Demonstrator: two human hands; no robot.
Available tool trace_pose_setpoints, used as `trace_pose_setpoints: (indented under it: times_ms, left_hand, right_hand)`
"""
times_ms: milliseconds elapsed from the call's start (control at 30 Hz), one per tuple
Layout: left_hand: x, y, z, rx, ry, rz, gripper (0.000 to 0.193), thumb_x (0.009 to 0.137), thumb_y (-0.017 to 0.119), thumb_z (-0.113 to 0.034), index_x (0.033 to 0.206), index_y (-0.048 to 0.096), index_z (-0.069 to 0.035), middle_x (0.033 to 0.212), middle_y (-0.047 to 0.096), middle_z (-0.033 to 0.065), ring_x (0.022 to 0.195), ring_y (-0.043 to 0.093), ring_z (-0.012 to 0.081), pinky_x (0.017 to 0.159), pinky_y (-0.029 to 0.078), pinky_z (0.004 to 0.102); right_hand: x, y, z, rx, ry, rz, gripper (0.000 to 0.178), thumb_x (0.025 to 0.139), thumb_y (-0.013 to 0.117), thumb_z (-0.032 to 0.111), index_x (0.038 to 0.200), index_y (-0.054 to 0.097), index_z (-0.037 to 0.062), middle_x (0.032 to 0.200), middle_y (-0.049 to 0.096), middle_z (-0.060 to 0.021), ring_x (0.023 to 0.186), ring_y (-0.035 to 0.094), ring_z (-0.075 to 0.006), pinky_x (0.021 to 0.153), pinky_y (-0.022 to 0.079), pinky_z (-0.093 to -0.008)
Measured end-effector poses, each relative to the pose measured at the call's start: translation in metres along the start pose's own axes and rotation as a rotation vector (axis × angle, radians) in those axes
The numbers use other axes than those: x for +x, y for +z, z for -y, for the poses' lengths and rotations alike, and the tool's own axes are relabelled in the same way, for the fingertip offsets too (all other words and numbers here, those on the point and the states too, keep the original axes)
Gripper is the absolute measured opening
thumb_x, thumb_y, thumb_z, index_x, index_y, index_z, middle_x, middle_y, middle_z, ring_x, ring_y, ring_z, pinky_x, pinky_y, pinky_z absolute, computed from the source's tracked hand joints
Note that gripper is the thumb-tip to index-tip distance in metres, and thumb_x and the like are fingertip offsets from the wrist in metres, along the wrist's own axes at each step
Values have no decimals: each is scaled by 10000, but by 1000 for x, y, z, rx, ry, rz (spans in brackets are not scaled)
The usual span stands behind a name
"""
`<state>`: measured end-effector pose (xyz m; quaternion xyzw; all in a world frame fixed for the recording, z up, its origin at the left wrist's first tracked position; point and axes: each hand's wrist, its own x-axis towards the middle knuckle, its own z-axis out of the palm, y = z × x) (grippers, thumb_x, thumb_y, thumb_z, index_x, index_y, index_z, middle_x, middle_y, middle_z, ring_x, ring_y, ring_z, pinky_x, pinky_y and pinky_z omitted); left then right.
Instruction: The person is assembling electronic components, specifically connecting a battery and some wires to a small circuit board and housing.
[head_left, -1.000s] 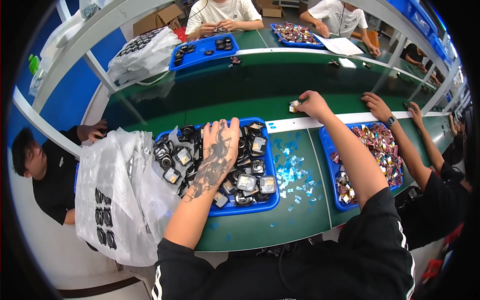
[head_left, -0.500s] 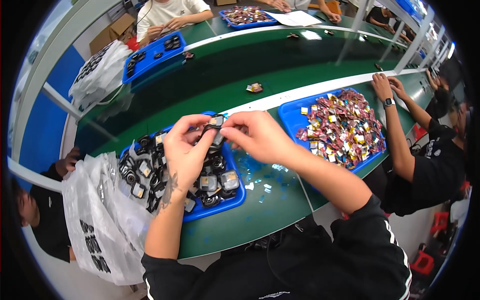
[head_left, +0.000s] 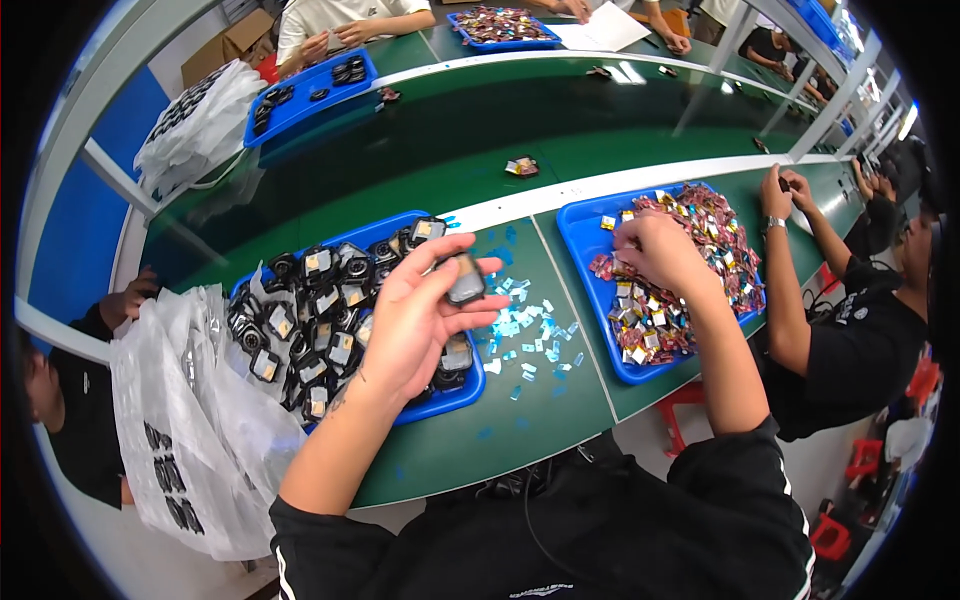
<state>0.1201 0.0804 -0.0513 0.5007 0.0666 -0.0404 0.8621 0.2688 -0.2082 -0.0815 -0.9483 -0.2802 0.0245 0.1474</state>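
Observation:
My left hand [head_left: 408, 330] is closed round a small square black plastic case [head_left: 465, 281], its greyish face with a tan patch turned up. It hangs over the right side of a blue tray [head_left: 478, 392] heaped with similar black cases [head_left: 318, 300]. My right hand [head_left: 662, 255] is over a second blue tray [head_left: 575, 270], fingers curled down among small parts [head_left: 690, 290] in dark red, white and yellow. Its fingertips are partly hidden, so what they grip does not show.
Small blue film pieces [head_left: 525, 330] litter the green table between the trays. A clear plastic bag [head_left: 190, 420] leans at the left. Beyond a white rail [head_left: 490, 211], one part [head_left: 521, 167] lies on the green belt [head_left: 400, 160]. Co-workers' hands [head_left: 778, 195] work at the right and across the belt.
My hands were together at the black case; now they are apart. My right hand has moved right to the tray of small parts. The left keeps the case, turned face up.

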Motion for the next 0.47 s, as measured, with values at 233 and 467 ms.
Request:
trace_pose_setpoints:
  times_ms: [233, 467]
  left_hand:
    - [-3, 2, 2, 188, 15, -21, 388, 962, 537, -141, 1340, 468, -90, 1133, 601, 131, 909, 653, 196, 711, 540, 277]
    - [-3, -7, 9, 504, 190, 60, 353, 944, 590, -142, 1290, 544, -91, 1148, 593, 85, 922, 644, 164, 732, 536, 274]
  right_hand:
    - [-11, 8, 1, 76, -231, -189, 64, 804, 649, 40, 854, 617, 16, 889, 610, -151, 894, 594, -339, 797, 478, -426]
    - [-32, -28, 54, 283, -201, -220, 95, 884, 569, 26, 976, 549, 16, 906, 609, -171, 893, 609, -335, 794, 472, -441]
